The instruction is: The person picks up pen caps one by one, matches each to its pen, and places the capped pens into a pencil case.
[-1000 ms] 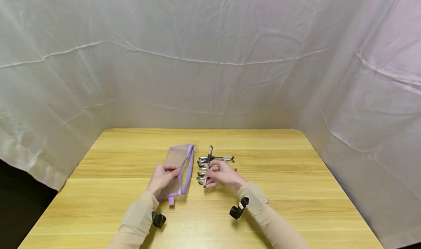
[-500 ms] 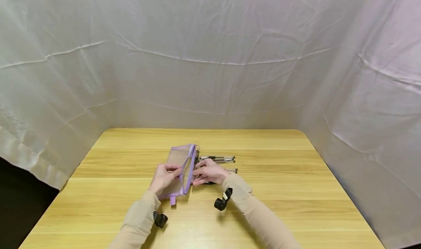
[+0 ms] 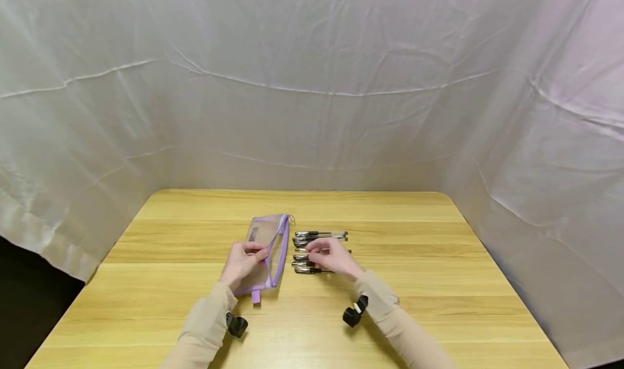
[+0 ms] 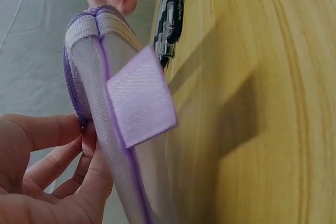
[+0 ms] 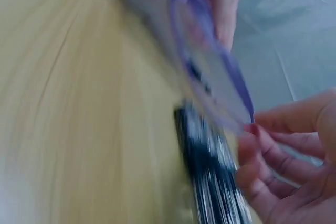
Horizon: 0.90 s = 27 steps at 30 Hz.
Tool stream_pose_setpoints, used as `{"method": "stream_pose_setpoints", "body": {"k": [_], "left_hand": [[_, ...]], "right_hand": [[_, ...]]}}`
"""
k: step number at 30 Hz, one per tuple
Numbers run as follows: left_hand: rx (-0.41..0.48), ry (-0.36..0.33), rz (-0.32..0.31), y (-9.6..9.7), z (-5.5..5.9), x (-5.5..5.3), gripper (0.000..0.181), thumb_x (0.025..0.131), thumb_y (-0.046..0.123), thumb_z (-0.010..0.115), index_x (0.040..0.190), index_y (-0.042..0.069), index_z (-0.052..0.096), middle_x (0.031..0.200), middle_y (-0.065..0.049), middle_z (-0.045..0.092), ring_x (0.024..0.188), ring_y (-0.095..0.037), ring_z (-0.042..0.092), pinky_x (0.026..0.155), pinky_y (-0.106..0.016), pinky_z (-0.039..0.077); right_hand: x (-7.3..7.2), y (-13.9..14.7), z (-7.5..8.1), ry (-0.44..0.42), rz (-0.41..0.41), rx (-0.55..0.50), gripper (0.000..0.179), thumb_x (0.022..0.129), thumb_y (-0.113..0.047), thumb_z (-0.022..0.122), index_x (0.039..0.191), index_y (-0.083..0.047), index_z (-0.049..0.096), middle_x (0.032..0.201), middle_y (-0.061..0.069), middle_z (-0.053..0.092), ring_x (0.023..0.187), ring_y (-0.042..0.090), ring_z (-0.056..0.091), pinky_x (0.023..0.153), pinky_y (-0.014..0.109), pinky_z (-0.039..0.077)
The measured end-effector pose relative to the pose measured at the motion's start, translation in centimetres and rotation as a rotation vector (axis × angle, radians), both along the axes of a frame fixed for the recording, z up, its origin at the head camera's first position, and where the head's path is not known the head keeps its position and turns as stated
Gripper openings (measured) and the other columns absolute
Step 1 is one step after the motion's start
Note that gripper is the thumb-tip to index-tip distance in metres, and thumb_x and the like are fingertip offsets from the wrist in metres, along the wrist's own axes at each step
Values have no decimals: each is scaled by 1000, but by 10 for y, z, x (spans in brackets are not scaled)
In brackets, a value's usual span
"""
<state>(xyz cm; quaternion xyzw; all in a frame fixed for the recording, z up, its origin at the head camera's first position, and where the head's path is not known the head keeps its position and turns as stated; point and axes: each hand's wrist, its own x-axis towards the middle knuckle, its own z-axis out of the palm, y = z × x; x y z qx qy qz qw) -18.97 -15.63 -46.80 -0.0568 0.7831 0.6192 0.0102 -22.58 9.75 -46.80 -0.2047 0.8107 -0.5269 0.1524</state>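
Note:
A purple-edged mesh zipper pouch [image 3: 280, 258] stands with its mouth apart on the table. My left hand [image 3: 245, 261] pinches the near edge of its opening between thumb and fingers, as the left wrist view shows too. Through the mesh a dark pen part [image 3: 253, 234] shows inside the pouch. To the right lie several black-and-clear capped pens [image 3: 306, 270] in a row, caps toward the pouch. My right hand [image 3: 332, 256] hovers over the middle of that row with loosely bent fingers and nothing visible between them, hiding some of the pens' barrels.
The wooden table [image 3: 414, 282] reaches back to a pale hanging curtain [image 3: 312, 136], which also closes off both sides. A purple fabric tab [image 4: 142, 98] sticks out from the pouch's near end. A thin ring [image 3: 292, 220] hangs at its far corner.
My right hand carried a pen left to the pouch's mouth, let it go inside, and moved back right over the row. My left hand has kept its pinch on the pouch.

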Motion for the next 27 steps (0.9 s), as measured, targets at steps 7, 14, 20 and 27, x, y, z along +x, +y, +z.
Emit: {"method": "stream_pose_setpoints", "body": {"k": [7,14,20,27], "left_hand": [[-13,5,7,-2,1,1,21,90,-1,70,107,-13,70,94,-21,74,71,-7,63,68,-23,60],[-12,13,0,-2,-1,0,23,90,0,70,108,-14,70,94,-22,74,72,-9,64,67,-24,60],[6,9,-3,-2,-2,0,23,91,-1,69,109,-15,69,93,-21,74,71,-8,63,67,-24,60],[10,4,-3,-2,-2,2,23,91,0,69,109,-15,69,91,-17,75,70,-6,63,66,-20,58]], "right_hand": [[0,39,-7,329,30,312,13,86,-6,74,99,-3,72,88,3,65,77,9,55,69,17,49],[0,50,-9,391,44,398,8,84,-7,77,91,-9,73,84,-1,64,74,7,53,66,19,46],[0,50,-8,407,19,446,8,84,-9,78,88,-12,73,80,-5,61,72,6,51,65,19,44],[1,47,-12,402,-11,492,8,84,-13,79,86,-17,73,77,-9,60,71,6,50,66,21,42]]}}
